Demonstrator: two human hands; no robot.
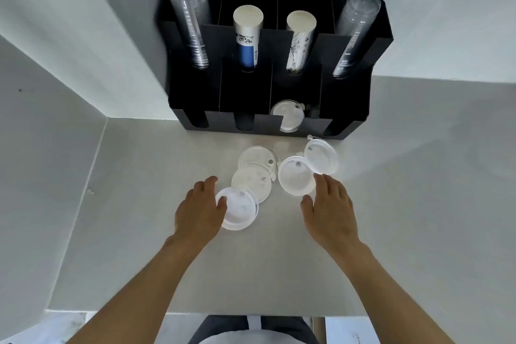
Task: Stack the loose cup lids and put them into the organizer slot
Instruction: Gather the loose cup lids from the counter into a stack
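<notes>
Several loose white cup lids lie on the counter before a black organizer point(346, 98). On the left, three overlap in a row: a far lid point(255, 156), a middle lid point(250, 181) and a near lid point(238, 209). On the right, a flat lid point(296, 177) overlaps another lid point(324, 156). My left hand point(199, 212) rests with its fingertips on the near lid's left rim, fingers apart. My right hand point(331, 209) is spread, its fingertips touching the flat right lid's edge. A small stack of lids point(287, 114) sits in the organizer's third front slot.
The organizer's back slots hold two clear cup stacks point(190, 17) point(354, 33) and two paper cup stacks point(247, 33) point(298, 42). White walls close in behind and to the left point(55, 148). The counter's front edge point(245, 311) runs just above my legs.
</notes>
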